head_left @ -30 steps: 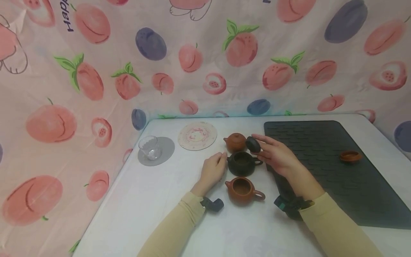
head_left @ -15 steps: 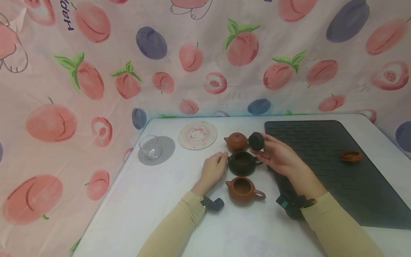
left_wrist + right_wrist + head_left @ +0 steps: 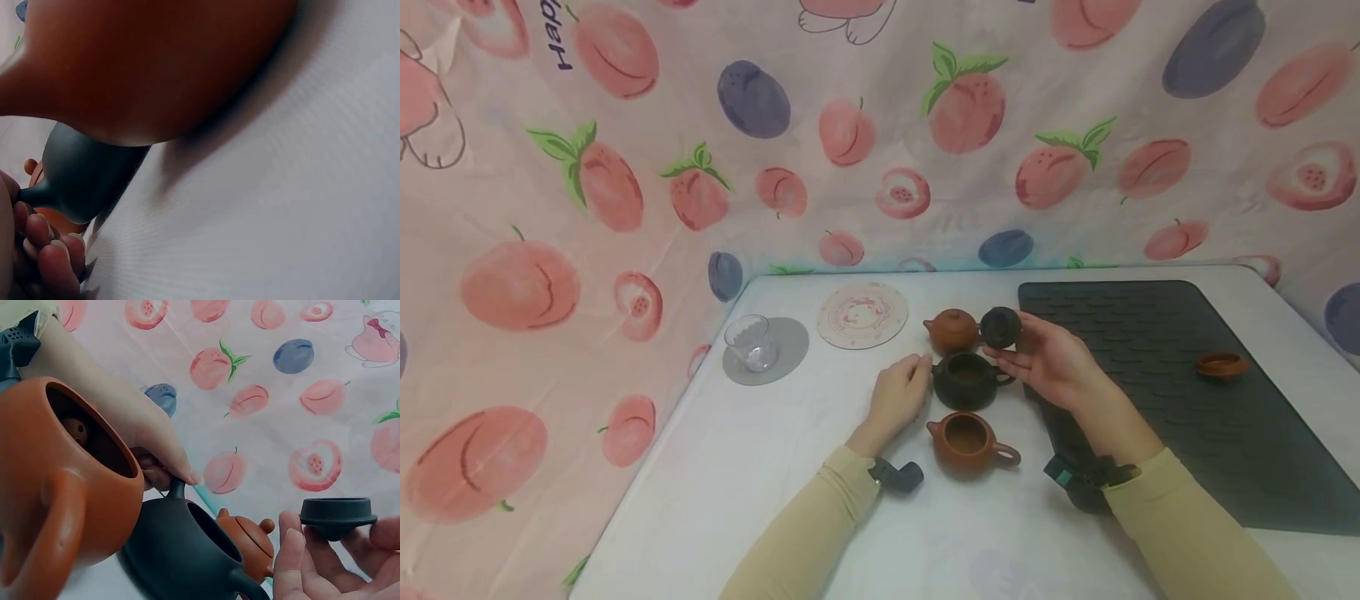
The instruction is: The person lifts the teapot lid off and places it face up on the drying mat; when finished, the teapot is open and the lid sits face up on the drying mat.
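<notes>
My left hand (image 3: 898,396) pinches the spout of the black teapot (image 3: 953,394), which stands lidless on the table; in the left wrist view its fingers (image 3: 57,265) are curled beside that spout. Raised just above and behind the pot, the black teapot lid (image 3: 1000,327) is between the fingertips of my right hand (image 3: 1060,367). The right wrist view has this lid (image 3: 337,512) inverted, knob down. Nearer me stands a lidless reddish-brown teapot (image 3: 958,461), handle to the right. Behind the black one sits a brown teapot (image 3: 950,333) with its lid on.
On the right lies a large dark ridged mat (image 3: 1135,433) bearing a small brown lid (image 3: 1221,365). At left, a clear glass cup (image 3: 751,343) stands on a grey round coaster (image 3: 793,342). A patterned round coaster (image 3: 861,317) lies farther back. Fruit-printed cloth (image 3: 880,142) hangs behind.
My right hand has drawn slightly right with the black lid and turned it, so its underside now faces the head camera. The left hand stays at the black teapot's spout.
</notes>
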A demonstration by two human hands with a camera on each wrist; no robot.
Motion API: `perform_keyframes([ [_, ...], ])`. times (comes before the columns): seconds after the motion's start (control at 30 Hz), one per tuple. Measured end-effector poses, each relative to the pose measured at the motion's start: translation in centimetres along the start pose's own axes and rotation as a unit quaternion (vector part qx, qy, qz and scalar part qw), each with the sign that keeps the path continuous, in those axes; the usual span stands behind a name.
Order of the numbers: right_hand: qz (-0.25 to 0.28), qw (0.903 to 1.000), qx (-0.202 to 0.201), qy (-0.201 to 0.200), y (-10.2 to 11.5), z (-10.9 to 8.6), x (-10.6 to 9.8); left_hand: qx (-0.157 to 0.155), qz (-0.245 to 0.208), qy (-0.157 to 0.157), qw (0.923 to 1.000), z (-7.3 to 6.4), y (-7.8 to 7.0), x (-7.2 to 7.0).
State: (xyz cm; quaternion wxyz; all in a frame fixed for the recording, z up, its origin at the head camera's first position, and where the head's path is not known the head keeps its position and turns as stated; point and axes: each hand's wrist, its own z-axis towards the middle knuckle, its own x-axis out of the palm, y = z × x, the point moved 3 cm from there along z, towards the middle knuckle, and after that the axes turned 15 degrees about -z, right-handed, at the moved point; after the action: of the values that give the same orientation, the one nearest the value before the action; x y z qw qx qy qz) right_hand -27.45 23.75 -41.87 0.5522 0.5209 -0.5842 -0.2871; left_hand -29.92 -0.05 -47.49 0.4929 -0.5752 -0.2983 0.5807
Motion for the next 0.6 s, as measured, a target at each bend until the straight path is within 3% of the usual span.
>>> perform_keyframes([
  [0.2,-0.015,0.9998,-0.001,-0.013,0.43,-0.24,0.09,0.005,0.002,-0.002,1.0,0.0,-0.03,0.0],
  [0.47,-0.111,0.9933,-0.011,-0.029,0.41,-0.24,0.27,0.009,0.002,0.0,1.0,0.03,0.06,-0.04],
  [0.6,-0.18,0.9823,-0.022,-0.048,0.37,-0.12,0.37,0.01,-0.003,0.003,0.9999,0.04,0.06,-0.05],
])
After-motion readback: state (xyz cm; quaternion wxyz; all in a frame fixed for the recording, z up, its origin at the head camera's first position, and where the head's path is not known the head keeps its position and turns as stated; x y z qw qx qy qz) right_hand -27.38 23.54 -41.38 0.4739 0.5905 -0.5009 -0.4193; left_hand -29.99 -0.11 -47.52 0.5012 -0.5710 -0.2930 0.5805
